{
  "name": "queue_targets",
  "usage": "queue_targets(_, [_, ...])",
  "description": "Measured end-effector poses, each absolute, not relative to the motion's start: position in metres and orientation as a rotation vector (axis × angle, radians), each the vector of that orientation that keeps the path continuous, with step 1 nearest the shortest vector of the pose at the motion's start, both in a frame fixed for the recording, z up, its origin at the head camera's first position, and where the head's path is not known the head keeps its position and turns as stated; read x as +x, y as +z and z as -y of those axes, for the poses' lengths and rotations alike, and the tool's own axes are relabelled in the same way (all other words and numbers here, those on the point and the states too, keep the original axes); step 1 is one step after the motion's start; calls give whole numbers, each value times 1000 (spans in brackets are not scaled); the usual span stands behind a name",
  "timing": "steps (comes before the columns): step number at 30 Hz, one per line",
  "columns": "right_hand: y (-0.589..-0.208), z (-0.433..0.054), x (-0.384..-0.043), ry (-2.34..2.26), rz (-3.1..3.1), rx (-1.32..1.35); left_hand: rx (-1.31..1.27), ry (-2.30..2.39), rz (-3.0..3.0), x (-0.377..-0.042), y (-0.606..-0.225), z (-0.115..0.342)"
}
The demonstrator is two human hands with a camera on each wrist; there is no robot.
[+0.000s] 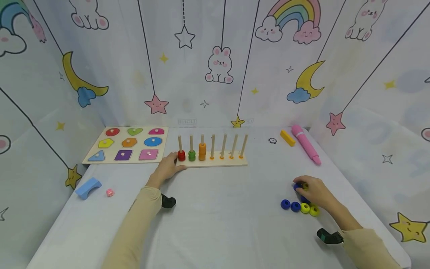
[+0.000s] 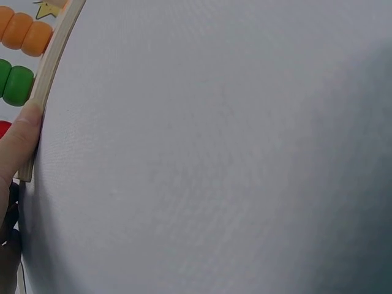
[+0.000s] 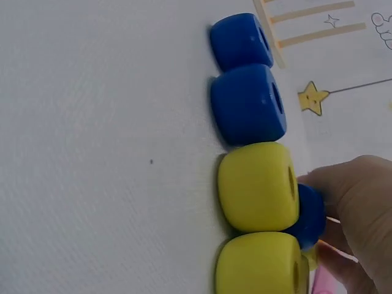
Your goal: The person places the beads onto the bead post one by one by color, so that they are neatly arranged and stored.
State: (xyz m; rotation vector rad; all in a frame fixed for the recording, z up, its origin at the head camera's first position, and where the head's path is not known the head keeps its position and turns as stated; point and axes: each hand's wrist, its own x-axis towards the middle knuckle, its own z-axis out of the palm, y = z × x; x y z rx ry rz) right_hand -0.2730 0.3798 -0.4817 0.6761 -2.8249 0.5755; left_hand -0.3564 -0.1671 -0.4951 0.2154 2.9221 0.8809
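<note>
At the left end of the wooden peg board (image 1: 218, 163), my left hand (image 1: 167, 169) grips the base, its thumb along the front edge in the left wrist view. Red beads (image 1: 181, 155), green beads (image 1: 192, 155) and orange beads (image 1: 202, 152) sit on the first 3 pegs; the other pegs are bare. Over the loose beads on the right, my right hand (image 1: 315, 191) pinches a blue bead (image 1: 296, 187) between thumb and fingertips. Two blue beads (image 3: 248, 105) and two yellow beads (image 3: 258, 187) form a row nearest me, with more beads partly hidden under the hand.
A shape puzzle board (image 1: 125, 154) lies at the back left. Nearer on that side are a blue arch block (image 1: 88, 187) and a small pink piece (image 1: 110, 192). A yellow block (image 1: 287, 138) and a pink marker-shaped object (image 1: 306, 144) lie at the back right.
</note>
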Motion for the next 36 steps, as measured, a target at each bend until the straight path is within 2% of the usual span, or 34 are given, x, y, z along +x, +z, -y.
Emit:
queue_targets(11, [-483,-349,-286,753,2642,712,220,847,-2920,-356,-494,168])
queue_targets(17, [-472,-293,-309,945,2480,856,222,845,-2916,-355,-491,167])
queue_targets(28, [-428,-172,-347,1115,2236,1056,254,828,-2940,-357,-491,167])
queue_targets(36, [-405,-117,-381,1113,2216,1047,256,848,-2938,-352,-489,165])
